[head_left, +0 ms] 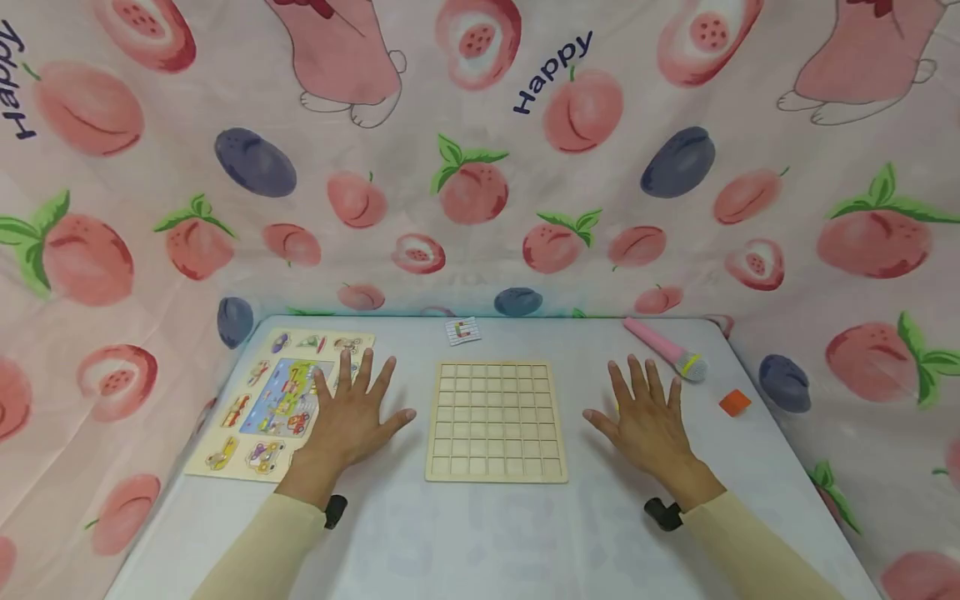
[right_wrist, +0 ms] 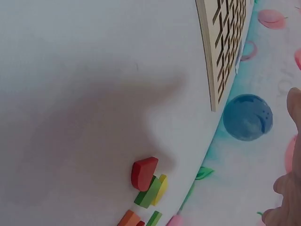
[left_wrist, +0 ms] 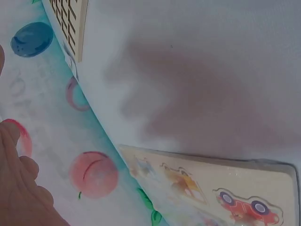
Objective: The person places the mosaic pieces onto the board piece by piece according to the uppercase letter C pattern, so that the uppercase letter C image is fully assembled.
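Both hands are held over the white table with their fingers spread and nothing in them. My left hand (head_left: 351, 421) is above the right side of a wooden picture puzzle board (head_left: 213, 457), partly covering it. Between the hands lies a square wooden grid board (head_left: 495, 422), its squares bare. My right hand (head_left: 649, 427) hovers to the right of that board. In the right wrist view a red block (right_wrist: 143, 174), a green block (right_wrist: 148, 193) and a yellow block (right_wrist: 161, 189) lie close together; the hand mostly hides them in the head view.
A pink toy microphone (head_left: 660, 343) lies at the back right, with an orange block (head_left: 735, 403) near the right edge. A small striped card (head_left: 462, 331) sits behind the grid board. Fruit-printed cloth (head_left: 480, 275) rises behind and beside the table.
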Demonstrator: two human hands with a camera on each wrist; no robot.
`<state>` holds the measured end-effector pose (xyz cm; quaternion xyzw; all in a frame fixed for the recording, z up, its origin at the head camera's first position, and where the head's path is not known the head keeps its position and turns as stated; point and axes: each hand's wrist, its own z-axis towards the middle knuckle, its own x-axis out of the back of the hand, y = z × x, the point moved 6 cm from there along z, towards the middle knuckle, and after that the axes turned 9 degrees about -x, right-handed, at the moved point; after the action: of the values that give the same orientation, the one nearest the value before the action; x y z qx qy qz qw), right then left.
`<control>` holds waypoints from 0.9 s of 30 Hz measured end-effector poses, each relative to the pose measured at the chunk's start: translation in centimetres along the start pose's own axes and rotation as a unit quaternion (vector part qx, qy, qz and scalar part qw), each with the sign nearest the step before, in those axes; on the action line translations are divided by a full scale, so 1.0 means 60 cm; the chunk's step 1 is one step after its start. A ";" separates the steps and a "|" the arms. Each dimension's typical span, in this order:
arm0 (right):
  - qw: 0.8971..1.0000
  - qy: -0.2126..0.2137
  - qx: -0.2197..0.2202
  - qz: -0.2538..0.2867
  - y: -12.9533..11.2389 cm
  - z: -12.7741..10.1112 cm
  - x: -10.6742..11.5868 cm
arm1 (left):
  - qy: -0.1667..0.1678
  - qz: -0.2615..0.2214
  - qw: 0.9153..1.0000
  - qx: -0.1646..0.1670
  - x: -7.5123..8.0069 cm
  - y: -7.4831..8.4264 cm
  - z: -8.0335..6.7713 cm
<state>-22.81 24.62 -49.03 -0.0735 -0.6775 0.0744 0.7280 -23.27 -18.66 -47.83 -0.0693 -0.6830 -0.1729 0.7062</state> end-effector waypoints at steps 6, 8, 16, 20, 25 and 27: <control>1.000 -0.008 0.009 0.010 -0.013 -0.002 -0.021 | -0.012 0.006 1.000 -0.006 -0.024 0.013 0.003; 0.999 -0.026 0.017 0.010 -0.026 -0.005 -0.037 | -0.021 0.004 1.000 -0.016 -0.040 0.023 0.006; 0.989 -0.120 0.085 0.013 -0.081 -0.020 -0.096 | -0.101 -0.056 0.989 -0.096 -0.106 0.086 0.021; 0.983 -0.151 0.100 0.012 -0.089 -0.023 -0.114 | -0.145 -0.065 0.981 -0.110 -0.121 0.101 0.020; 0.979 -0.169 0.115 0.011 -0.101 -0.029 -0.128 | -0.151 -0.071 0.981 -0.103 -0.123 0.097 -0.007; 0.977 -0.175 0.119 0.004 -0.108 -0.035 -0.130 | -0.147 -0.080 0.981 -0.101 -0.121 0.095 -0.025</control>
<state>-21.22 16.66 -55.47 0.0252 -0.7806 0.1696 0.6011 -20.00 -12.79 -54.33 -0.1103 -0.7620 -0.2844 0.5711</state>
